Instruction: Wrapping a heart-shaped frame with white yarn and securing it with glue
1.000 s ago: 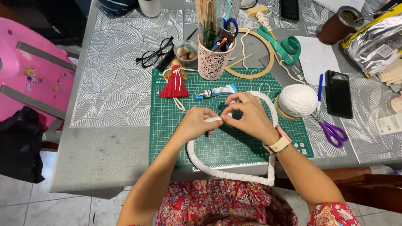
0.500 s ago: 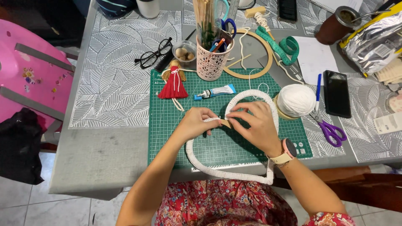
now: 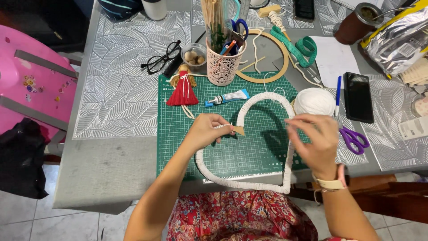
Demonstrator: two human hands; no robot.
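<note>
A heart-shaped frame point(image 3: 243, 183) wrapped in white cord lies on a green cutting mat point(image 3: 178, 143). My left hand point(image 3: 206, 131) pinches the frame's left lobe near a bare brown tip point(image 3: 239, 130) at the notch. My right hand point(image 3: 314, 143) is over the frame's right side, fingers bent, pulling a thin white strand. A ball of white cord point(image 3: 314, 101) sits just beyond my right hand.
On the mat lie a red yarn doll point(image 3: 183, 89) and a glue tube point(image 3: 226, 98). Behind stand a white pen cup point(image 3: 221, 67), glasses point(image 3: 162, 58), a wooden hoop point(image 3: 267, 58) and green tape measure point(image 3: 303, 47). A phone point(image 3: 358, 96) and purple scissors point(image 3: 354, 139) lie right.
My right hand has left the notch beside my left hand and moved out to the frame's right side. My left hand stays at the notch.
</note>
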